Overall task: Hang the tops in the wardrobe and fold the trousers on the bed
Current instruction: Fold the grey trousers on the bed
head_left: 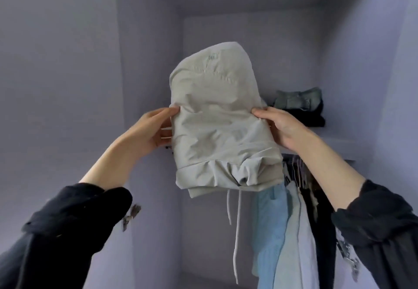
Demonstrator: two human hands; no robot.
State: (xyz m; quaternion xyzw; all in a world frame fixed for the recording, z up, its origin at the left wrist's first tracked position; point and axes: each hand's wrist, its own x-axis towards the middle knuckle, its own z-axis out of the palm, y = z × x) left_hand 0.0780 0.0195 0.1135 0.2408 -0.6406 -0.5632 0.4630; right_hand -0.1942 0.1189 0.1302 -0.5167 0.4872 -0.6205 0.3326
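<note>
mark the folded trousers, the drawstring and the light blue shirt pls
folded trousers [221, 135], head view, middle of the top panel
drawstring [236, 232], head view, longer cord hanging below the bundle
light blue shirt [269, 232], head view, front of the hanging body

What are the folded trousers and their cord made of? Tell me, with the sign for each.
Folded trousers: thin pale grey woven cloth, matt, perhaps a light synthetic; it shows sharp fine creases. Cord: white, probably braided cotton or polyester; it hangs limp.

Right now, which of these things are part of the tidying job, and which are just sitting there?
Part of the job:
folded grey trousers, held by left hand and right hand
hanging tops
wardrobe shelf

Just there:
dark folded pile
door hinge
</note>
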